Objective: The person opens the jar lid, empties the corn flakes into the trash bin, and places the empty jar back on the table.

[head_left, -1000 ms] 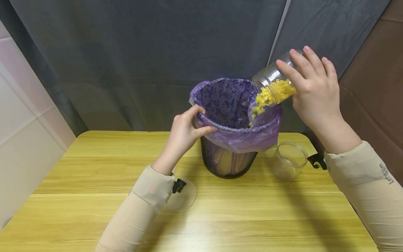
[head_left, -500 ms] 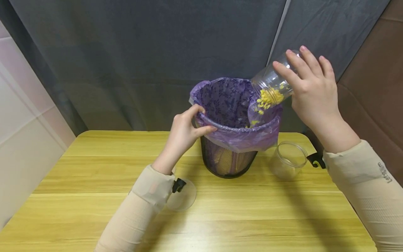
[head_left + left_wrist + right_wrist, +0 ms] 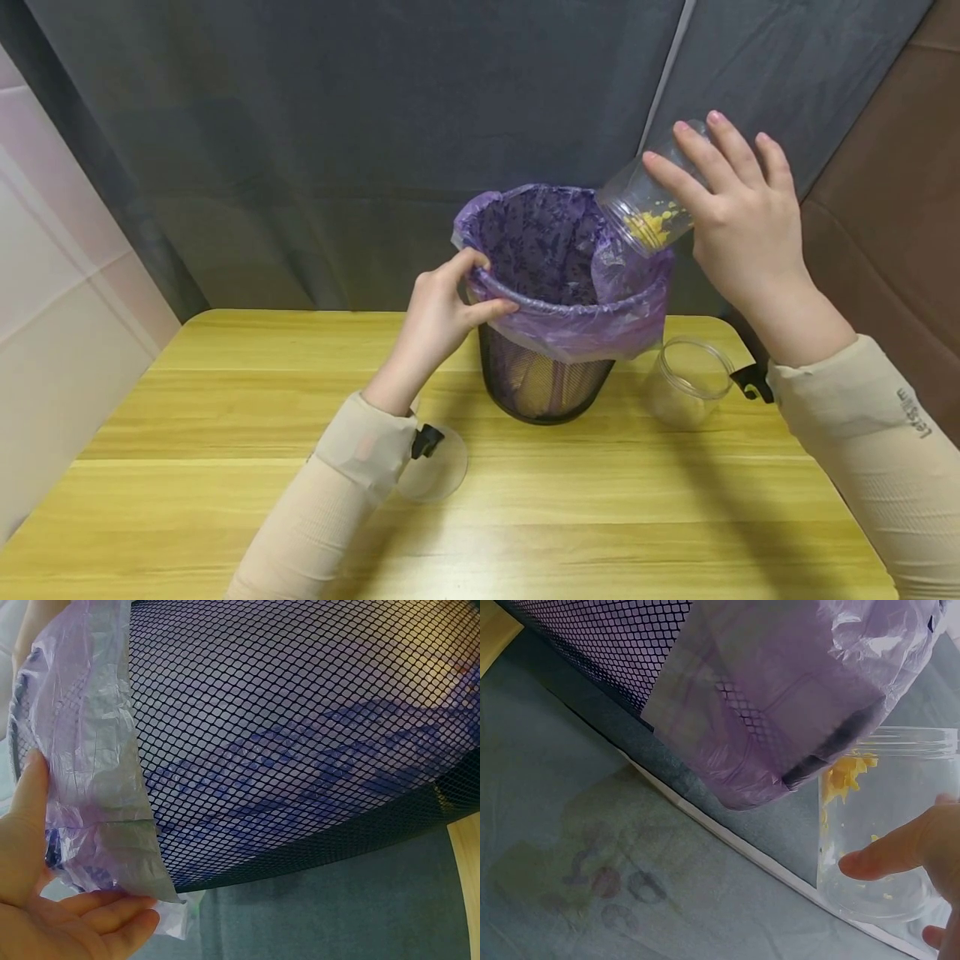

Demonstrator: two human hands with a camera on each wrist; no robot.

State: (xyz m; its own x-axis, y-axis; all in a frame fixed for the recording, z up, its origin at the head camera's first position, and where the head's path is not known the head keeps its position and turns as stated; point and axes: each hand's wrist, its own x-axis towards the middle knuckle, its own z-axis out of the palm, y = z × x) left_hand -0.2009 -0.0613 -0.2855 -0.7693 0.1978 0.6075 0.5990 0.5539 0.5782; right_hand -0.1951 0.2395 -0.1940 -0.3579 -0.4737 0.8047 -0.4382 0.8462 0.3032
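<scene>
A black mesh trash can (image 3: 547, 387) stands on the table, lined with a purple plastic bag (image 3: 585, 333) folded over its rim. My left hand (image 3: 442, 304) grips the rim and bag at the near left, thumb outside and fingers over the edge. My right hand (image 3: 750, 217) holds a clear plastic jar (image 3: 652, 187) tilted mouth-down over the can's right side. A small clump of yellow bits (image 3: 651, 227) lies inside near the jar's mouth. In the right wrist view, a few yellow crumbs cling to the wall of the jar (image 3: 892, 802).
Right of the can, a second clear jar (image 3: 686, 383) stands upright on the wooden table (image 3: 562, 525). A clear round lid (image 3: 442, 471) lies near my left sleeve. Behind the table hangs a dark grey curtain (image 3: 337, 150).
Most of the yellow bits have slid out of the tilted jar into the lined can. My right hand has shifted slightly left, while my left hand has stayed on the rim.
</scene>
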